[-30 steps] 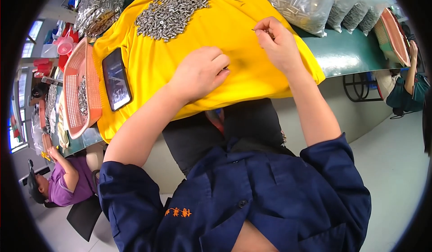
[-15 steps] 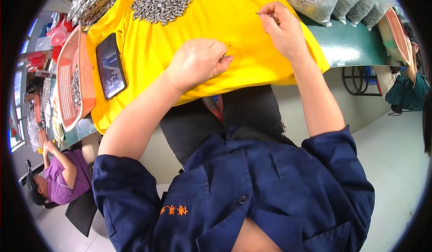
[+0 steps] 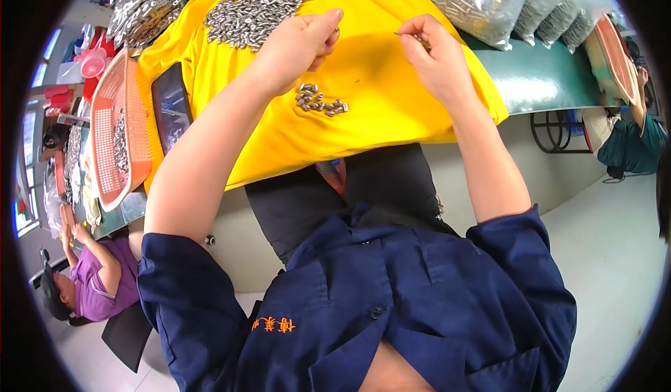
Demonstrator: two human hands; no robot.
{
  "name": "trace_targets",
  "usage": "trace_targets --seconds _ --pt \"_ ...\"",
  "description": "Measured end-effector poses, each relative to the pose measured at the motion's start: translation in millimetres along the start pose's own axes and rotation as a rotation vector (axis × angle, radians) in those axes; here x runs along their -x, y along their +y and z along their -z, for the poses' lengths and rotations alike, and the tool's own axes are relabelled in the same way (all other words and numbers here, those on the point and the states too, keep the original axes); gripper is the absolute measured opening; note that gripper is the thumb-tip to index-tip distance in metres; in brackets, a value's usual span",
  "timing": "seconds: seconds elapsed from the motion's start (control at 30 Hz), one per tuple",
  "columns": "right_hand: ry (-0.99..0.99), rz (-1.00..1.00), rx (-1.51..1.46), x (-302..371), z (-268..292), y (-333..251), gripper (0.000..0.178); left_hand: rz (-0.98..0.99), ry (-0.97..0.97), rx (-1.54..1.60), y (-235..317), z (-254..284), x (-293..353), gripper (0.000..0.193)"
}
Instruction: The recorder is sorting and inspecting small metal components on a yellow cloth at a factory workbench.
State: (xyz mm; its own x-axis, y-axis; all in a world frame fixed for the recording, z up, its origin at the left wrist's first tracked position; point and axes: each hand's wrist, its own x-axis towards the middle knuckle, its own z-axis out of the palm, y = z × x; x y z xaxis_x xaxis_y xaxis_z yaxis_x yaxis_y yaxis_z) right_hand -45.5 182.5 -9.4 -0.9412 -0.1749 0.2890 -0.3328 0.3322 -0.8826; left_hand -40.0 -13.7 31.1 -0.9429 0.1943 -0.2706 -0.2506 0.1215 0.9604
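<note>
so the yellow cloth (image 3: 391, 105) is spread over the green table (image 3: 545, 77), soft and a bit wrinkled, draped off the near edge. the big heap of small metal parts (image 3: 262, 4) is piled at its far side, shiny and stubby, lying every which way, just beyond the left hand (image 3: 293, 49). a small cluster of the same parts (image 3: 320, 100) is laid in a rough row running left to right, right below the left hand and nearer to it than to the right hand (image 3: 437, 63). the left hand is curled nearly closed, contents can't be told. a thin metal piece (image 3: 409, 37) is pinched in the right fingertips, pointed left.
</note>
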Motion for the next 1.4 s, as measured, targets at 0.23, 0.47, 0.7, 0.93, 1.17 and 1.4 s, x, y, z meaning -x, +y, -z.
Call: trace_targets --seconds 0.23,0.47,0.7,0.93,1.17,1.4 --pt "-0.011 -0.014 -0.038 0 4 12 0.008 -0.057 0.241 0.295 48 103 42 0.035" --pt "-0.057 -0.088 -0.153 2 -2 5 0.006 -0.009 0.909 -0.59 25 310 137 0.033" --pt "-0.032 -0.09 -0.154 2 5 12 0.006 0.302 0.818 -0.865 -16 301 132 0.048" --pt "-0.071 0.006 -0.023 -3 -4 10 0.005 -0.363 0.745 -1.115 28 229 123 0.031" --pt "-0.023 0.003 -0.055 -1 1 11 0.01 -0.469 0.094 -1.16 -6 35 63 0.026" --pt "-0.028 0.034 -0.089 0 -1 7 0.013 -0.513 0.299 -1.261 -29 -21 58 0.041"
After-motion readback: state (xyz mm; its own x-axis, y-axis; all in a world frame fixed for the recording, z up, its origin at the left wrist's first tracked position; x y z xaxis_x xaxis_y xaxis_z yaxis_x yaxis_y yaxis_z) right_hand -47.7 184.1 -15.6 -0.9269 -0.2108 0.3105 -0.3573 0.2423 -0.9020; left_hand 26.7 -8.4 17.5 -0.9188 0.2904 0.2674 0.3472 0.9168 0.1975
